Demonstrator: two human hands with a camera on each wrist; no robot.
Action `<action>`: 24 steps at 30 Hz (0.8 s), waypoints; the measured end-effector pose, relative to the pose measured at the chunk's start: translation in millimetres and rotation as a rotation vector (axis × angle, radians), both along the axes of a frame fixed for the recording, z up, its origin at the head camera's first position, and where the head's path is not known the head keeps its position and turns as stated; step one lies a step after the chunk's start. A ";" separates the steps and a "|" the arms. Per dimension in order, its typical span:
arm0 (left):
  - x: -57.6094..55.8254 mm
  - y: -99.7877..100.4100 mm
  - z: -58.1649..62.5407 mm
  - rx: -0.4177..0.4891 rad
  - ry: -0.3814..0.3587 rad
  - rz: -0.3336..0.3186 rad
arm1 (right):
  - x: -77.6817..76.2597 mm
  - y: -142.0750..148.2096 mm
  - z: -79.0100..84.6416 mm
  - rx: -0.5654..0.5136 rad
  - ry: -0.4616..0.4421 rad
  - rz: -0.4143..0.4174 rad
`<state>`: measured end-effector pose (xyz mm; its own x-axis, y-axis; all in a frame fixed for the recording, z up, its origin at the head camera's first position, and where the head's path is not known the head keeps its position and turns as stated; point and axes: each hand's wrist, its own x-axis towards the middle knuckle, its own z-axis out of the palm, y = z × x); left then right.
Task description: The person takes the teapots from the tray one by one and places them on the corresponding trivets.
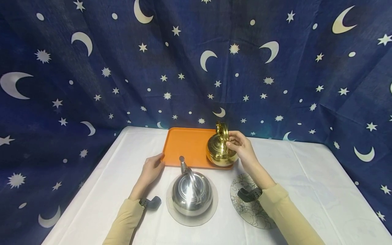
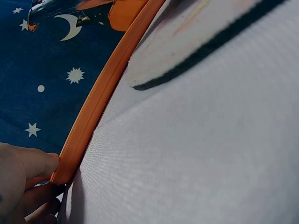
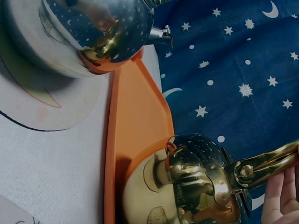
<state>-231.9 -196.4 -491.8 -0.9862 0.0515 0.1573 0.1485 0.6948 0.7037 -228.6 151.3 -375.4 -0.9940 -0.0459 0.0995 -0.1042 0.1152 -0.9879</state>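
Note:
A golden kettle (image 1: 215,149) is over the right end of an orange tray (image 1: 186,144); whether its base touches the tray, I cannot tell. Its handle (image 3: 264,170) is gripped by my right hand (image 1: 243,148), thumb on the near side. My left hand (image 1: 152,169) pinches the tray's front left corner, and the left wrist view has the thumb on top of the orange rim (image 2: 93,107) with fingers beneath. In front of the tray stands a silver kettle (image 1: 190,195), spout toward the back left, touched by neither hand.
Beneath the silver kettle lies a round pale mat (image 1: 211,212). A second round mat with a flower pattern (image 1: 254,216) lies at the right, partly under my right forearm. A white cloth (image 1: 306,190) covers the table. Behind hangs a blue curtain (image 1: 190,61) with moons and stars.

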 end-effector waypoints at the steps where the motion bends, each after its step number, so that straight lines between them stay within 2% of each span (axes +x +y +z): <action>1: -0.3 0.1 -0.1 0.003 0.002 0.000 | 1.2 1.0 0.6 0.001 0.002 0.001; 7: -0.8 -0.6 -1.0 -0.006 0.008 -0.001 | 10.3 5.2 5.8 0.011 0.021 0.008; 14: 0.9 -0.7 0.4 -0.005 -0.042 0.010 | 21.7 7.9 11.2 0.016 0.026 0.038; 24: -0.2 0.8 0.7 -0.012 -0.042 0.007 | 43.3 13.4 17.8 0.037 0.065 0.077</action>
